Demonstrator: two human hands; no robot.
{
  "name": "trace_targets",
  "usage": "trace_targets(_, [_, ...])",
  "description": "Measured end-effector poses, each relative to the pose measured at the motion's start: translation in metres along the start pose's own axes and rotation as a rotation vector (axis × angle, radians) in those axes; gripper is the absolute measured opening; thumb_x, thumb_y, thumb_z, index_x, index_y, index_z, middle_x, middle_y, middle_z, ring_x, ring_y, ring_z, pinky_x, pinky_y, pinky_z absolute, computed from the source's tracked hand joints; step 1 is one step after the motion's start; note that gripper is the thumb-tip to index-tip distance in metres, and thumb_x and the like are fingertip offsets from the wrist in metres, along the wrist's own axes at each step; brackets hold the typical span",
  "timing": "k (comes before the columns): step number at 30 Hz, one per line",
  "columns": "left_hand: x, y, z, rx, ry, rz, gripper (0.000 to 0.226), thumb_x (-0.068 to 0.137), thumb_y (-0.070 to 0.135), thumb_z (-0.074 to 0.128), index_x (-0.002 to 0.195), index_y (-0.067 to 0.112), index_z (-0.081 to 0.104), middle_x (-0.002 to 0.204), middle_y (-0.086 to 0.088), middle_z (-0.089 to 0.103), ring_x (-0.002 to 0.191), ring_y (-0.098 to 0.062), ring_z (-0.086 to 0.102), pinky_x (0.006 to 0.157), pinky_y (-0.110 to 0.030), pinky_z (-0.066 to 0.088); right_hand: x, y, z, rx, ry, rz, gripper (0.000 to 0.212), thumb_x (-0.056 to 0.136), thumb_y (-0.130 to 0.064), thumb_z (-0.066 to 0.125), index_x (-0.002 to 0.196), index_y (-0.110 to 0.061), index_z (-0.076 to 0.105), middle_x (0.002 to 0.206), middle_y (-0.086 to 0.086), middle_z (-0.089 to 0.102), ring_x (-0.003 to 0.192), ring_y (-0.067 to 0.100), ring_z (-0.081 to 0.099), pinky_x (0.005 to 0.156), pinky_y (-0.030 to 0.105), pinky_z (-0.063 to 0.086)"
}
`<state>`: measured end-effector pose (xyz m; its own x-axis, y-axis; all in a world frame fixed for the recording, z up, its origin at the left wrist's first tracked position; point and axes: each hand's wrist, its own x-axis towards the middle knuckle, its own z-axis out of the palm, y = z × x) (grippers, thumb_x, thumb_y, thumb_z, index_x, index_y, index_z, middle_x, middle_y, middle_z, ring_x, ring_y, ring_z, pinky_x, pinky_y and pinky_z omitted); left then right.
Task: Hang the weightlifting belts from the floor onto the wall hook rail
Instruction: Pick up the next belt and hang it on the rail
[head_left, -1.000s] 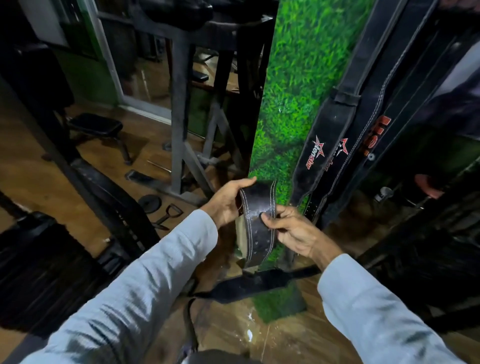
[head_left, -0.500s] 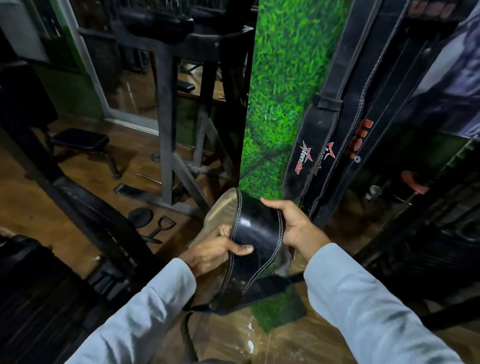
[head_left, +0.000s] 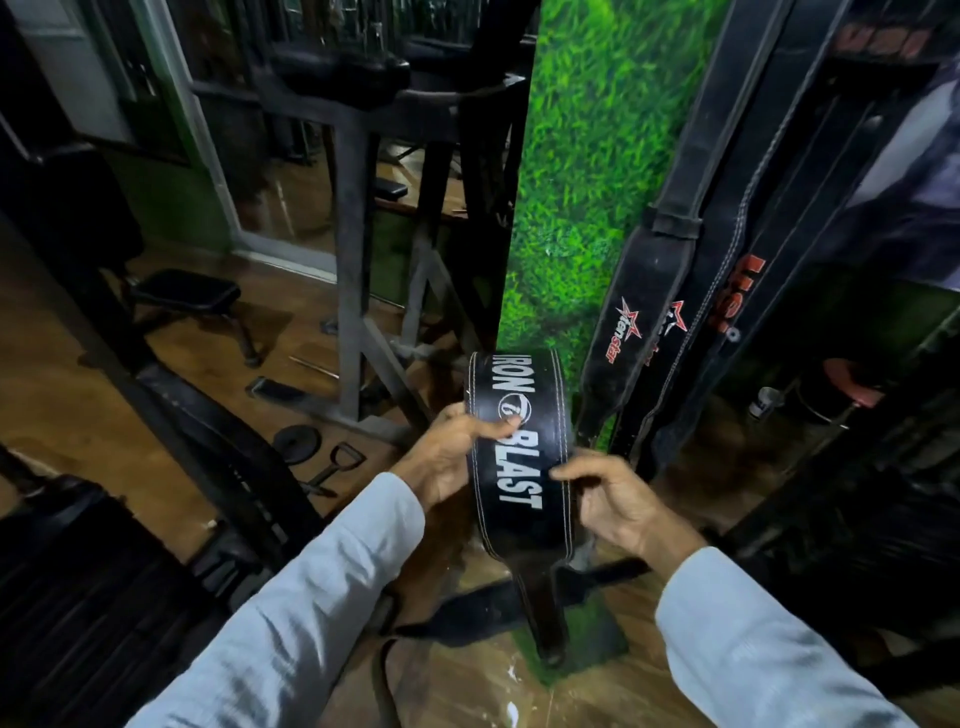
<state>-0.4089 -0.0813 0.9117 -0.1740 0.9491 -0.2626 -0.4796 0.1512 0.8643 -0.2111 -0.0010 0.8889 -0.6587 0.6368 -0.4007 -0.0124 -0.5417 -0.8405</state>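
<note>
Holding the black "IRON BLAST" belt (head_left: 519, 452) up at chest level, between floor and rail: the step in hand looks like the carry and readying phase, belt lifted but not yet hung. Left hand (head_left: 447, 457) grips the belt's left edge, thumb laid across the printed face near the round logo; right hand (head_left: 618, 499) pinches the right stitched edge, fingertips (head_left: 563, 472) curled onto the front. Wide back panel upright between both grips, narrow tail (head_left: 540, 613) trailing below them toward the wooden floor (head_left: 104, 364). Above and to the right of the grips, hung belts (head_left: 654, 291) already dangling against the grass-print wall (head_left: 587, 171), close beside the held belt. Hook rail itself out of sight above the frame top, so free hooks impossible to confirm. Next move, by judgement: finding the buckle end or a loop, raising it well above the present grips, and setting it over a hook beside those already hanging. Another dark strap (head_left: 467, 613) lying on the floor below the grips, probably still to lift.
</note>
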Motion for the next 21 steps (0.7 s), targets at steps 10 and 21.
trace_targets(10, [-0.013, -0.03, 0.005, 0.282, -0.179, 0.155, 0.04, 0.074, 0.0, 0.086, 0.112, 0.0, 0.075, 0.112, -0.018, 0.078, 0.101, -0.028, 0.075, 0.094, -0.041, 0.057, 0.003, -0.061, 0.003, 0.065, 0.092, -0.241, 0.121, 0.059, -0.037, 0.099, 0.156, -0.004, 0.036, 0.154, 0.019, 0.051, 0.136, 0.037, 0.056, 0.116, 0.064, 0.039])
trace_targets(21, [-0.001, 0.048, 0.019, 0.229, -0.042, 0.334, 0.028, 0.078, -0.018, 0.071, 0.105, -0.012, 0.07, 0.095, -0.017, 0.079, 0.084, -0.023, 0.076, 0.074, -0.03, 0.062, -0.02, -0.03, 0.017, -0.058, -0.044, -0.216, 0.069, 0.054, -0.018, 0.095, 0.115, 0.005, 0.069, 0.123, 0.021, 0.073, 0.123, 0.034, 0.065, 0.12, 0.051, 0.037])
